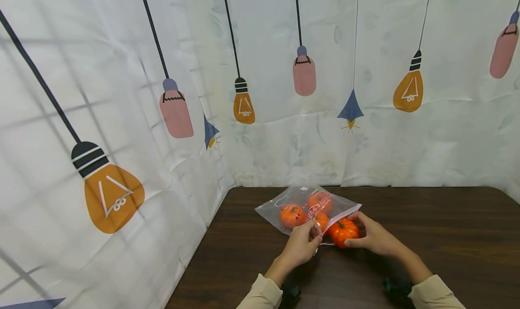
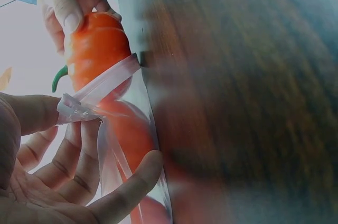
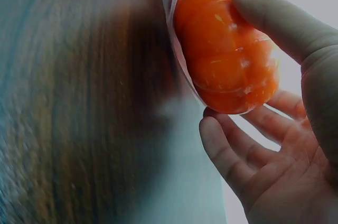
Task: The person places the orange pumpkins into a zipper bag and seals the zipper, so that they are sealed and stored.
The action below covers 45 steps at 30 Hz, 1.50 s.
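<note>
A clear zip bag with pink print lies on the table, its mouth toward the right. Inside it show three orange toy pumpkins, one partly behind my left hand. That hand pinches the bag's pink-edged rim between thumb and fingers. At the mouth, my right hand grips another shiny orange pumpkin with a green stem, thumb on one side and fingers on the other. In the left wrist view, the rim crosses this pumpkin's near end, so part of it sits within the opening.
The dark brown wooden table extends to both sides of the bag. Behind and at the left hangs a white cloth printed with lamps and bulbs. Dark devices sit at both wrists, by the cream sleeves.
</note>
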Each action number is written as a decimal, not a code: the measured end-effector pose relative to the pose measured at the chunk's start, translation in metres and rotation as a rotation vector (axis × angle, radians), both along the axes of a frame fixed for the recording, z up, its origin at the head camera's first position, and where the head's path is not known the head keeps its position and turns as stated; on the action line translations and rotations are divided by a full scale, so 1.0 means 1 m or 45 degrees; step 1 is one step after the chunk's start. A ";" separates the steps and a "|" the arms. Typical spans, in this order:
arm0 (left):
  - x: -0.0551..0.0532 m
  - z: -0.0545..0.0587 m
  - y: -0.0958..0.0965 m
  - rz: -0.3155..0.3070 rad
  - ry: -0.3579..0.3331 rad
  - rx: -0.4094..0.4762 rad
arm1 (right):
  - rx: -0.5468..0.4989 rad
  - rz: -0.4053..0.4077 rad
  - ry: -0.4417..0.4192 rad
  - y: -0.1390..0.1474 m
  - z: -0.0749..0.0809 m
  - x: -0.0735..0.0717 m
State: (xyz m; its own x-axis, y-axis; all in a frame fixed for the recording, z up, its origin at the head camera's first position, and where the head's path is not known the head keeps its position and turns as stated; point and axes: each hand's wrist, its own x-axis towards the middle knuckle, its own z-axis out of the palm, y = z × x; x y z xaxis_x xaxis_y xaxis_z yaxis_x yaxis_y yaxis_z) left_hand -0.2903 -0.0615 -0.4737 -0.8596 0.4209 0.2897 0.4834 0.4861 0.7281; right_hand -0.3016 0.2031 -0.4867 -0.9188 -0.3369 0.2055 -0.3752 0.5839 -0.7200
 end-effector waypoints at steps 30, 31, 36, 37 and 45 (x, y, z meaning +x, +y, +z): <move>0.001 0.001 0.000 -0.043 -0.081 0.041 | 0.062 -0.363 0.026 -0.022 -0.007 0.002; 0.001 0.001 0.000 -0.040 -0.081 0.036 | 0.055 -0.371 0.032 -0.023 -0.007 0.002; 0.001 0.001 0.001 -0.036 -0.084 0.025 | 0.013 -0.411 0.025 -0.027 -0.008 0.002; 0.001 0.001 0.001 -0.037 -0.087 0.026 | 0.007 -0.417 0.021 -0.028 -0.008 0.002; 0.001 0.001 0.000 -0.045 -0.071 0.037 | -0.027 -0.407 0.010 -0.035 -0.006 -0.001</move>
